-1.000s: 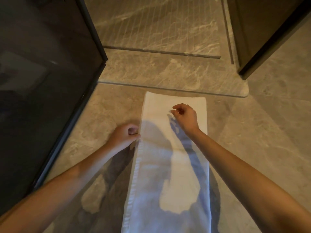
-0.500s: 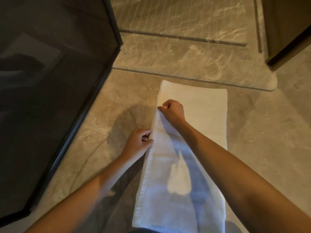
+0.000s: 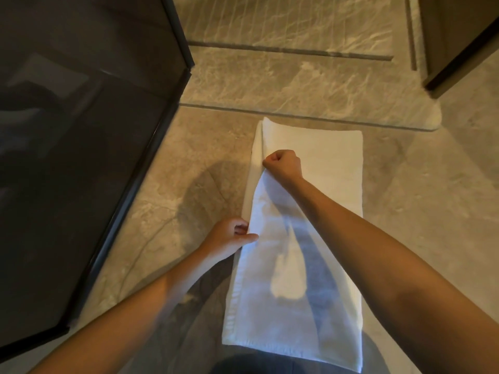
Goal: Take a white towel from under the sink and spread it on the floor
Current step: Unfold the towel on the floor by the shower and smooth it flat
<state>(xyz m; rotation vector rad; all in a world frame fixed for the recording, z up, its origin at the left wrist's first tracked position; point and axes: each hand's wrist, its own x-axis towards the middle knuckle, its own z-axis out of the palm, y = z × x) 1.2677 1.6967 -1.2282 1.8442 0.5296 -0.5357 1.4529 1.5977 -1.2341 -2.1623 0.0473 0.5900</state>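
White towel [image 3: 324, 163] lay folded in a long strip on the marble floor [image 3: 418, 211], to the right of the dark glass panel [image 3: 81, 157]. Right grip [image 3: 283, 164], clenched, pinched the left edge of the top layer, which was raised off the layer beneath. Left grip [image 3: 229, 236] pinched the same edge nearer the person.

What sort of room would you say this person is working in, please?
Probably a bathroom: a dark-framed tinted glass panel like a shower screen, a grooved stone floor section with a slot drain, and a white towel lying on the marble-look floor.
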